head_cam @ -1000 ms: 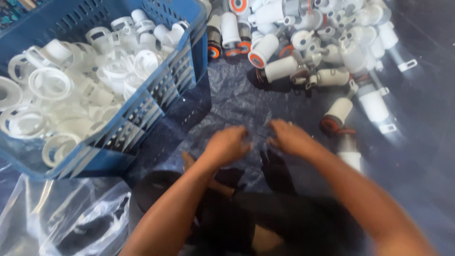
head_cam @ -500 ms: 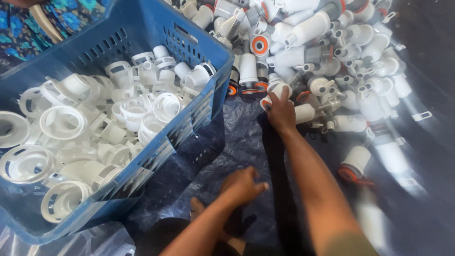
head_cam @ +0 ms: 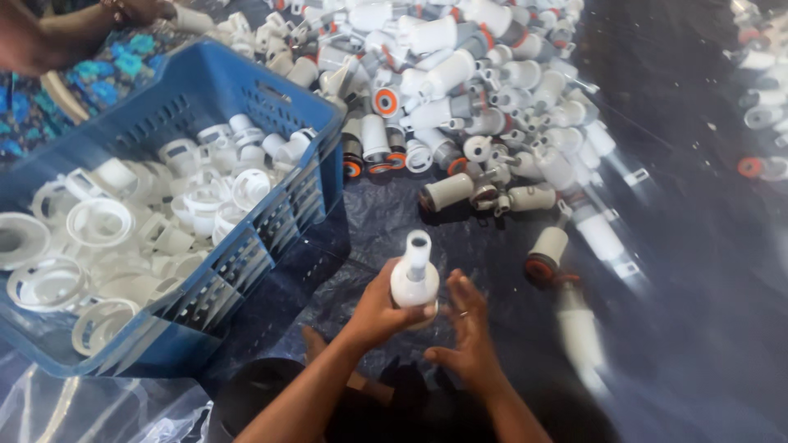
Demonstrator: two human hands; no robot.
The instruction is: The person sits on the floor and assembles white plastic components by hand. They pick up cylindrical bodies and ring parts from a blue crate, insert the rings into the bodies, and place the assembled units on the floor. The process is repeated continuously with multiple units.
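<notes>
On dark plastic sheeting [head_cam: 706, 271], white fittings [head_cam: 460, 74].

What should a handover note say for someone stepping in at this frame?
Left hand: gripping a white plastic part upright, narrow neck up.
Right hand: open, beside the part, holding nothing.
Pile of similar white, grey and orange parts lies ahead on the dark sheet.
Blue crate at left holds white pieces.
Done: one part picked up.
Left: the pile remains large.
</notes>
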